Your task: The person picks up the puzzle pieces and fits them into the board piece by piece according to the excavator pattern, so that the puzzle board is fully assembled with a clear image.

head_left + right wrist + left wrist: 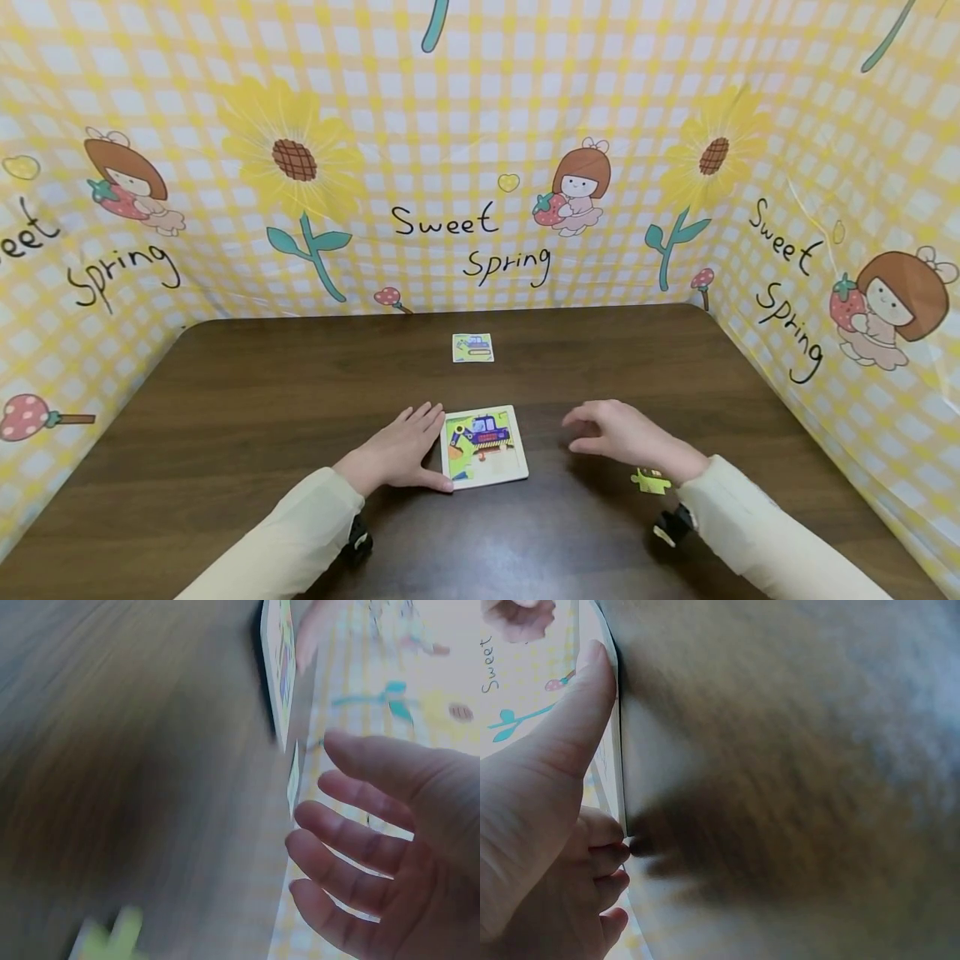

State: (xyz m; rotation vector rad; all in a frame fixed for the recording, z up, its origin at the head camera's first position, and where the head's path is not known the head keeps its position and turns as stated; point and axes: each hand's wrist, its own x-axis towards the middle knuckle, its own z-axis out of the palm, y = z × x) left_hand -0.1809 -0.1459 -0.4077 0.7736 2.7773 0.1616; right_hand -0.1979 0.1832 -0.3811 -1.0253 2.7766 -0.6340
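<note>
A square jigsaw board (pixel 513 463) with a white border lies mid-table, showing a purple excavator on yellow-green and a pale bare patch at its lower right. My left hand (pixel 401 450) rests along its left side, fingers extended, thumb at the near left corner. To the right of the board my right hand (pixel 618 433) hovers over the table; in the right wrist view its fingers (pixel 349 840) are loosely bent, with nothing held. A yellow-green jigsaw piece (pixel 651 482) lies below the right wrist, blurred in the right wrist view.
A small picture card (pixel 472 348) with a similar excavator lies farther back on the dark wooden table (pixel 300 358). A yellow checked cloth (pixel 450 150) hangs around the back and sides. Dark bands (pixel 675 525) sit at both wrists.
</note>
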